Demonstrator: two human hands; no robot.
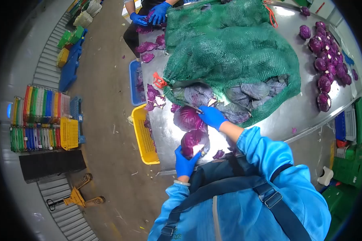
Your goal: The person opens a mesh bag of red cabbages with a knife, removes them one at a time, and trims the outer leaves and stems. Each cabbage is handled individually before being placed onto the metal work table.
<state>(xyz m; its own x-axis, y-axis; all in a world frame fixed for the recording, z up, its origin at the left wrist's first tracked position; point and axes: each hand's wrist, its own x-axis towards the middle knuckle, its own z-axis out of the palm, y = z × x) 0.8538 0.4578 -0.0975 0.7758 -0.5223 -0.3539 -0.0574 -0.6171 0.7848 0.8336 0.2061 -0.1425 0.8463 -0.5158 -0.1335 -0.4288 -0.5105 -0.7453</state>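
My left hand (185, 160), in a blue glove, grips a red cabbage (195, 141) at the near edge of the steel table (297, 108); its pale cut stem faces me. My right hand (211, 117), also gloved, is closed on a thin knife (193, 107) whose blade points toward the mouth of a green net sack (229, 48). A second red cabbage (187, 118) lies on the table just left of that hand. Untrimmed cabbages show inside the sack's opening.
Several trimmed cabbages (328, 60) lie in a row at the table's far right. A co-worker's gloved hands (153, 16) handle leaves at the top. A yellow crate (142, 136) and a blue crate (133, 82) sit on the floor beside the table. Stacked coloured crates (40, 120) and a pallet jack (76, 197) stand left.
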